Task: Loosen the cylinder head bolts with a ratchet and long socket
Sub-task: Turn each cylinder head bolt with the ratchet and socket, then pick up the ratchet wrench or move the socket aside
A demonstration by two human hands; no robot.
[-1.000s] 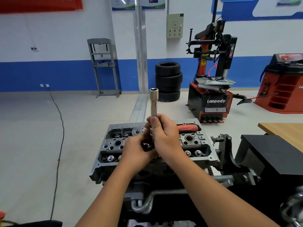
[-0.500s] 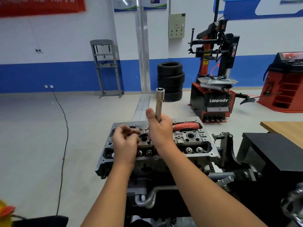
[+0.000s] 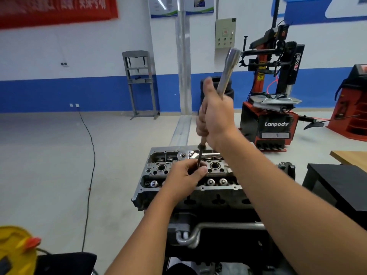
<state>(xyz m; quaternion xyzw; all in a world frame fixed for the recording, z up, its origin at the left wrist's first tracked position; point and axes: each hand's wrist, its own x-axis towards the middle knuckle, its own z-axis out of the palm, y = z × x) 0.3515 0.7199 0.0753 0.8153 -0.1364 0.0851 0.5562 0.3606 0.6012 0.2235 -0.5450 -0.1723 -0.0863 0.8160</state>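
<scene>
Bright, even indoor light fills the workshop around the engine [image 3: 188, 187], with no hard shadows on the pale floor. My right hand [image 3: 216, 118], raised above the engine, is smeared by motion blur, and the socket [image 3: 228, 70] it holds is a soft grey streak. My left hand [image 3: 184, 177], low over the engine, is sharper. Small glints shine off the engine's metal. The wide lens bends the walls and stretches my forearms toward the lower edge.

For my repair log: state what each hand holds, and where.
Right hand grips the long socket at its lower end; left hand pinches the bolt low on its shank.
</scene>
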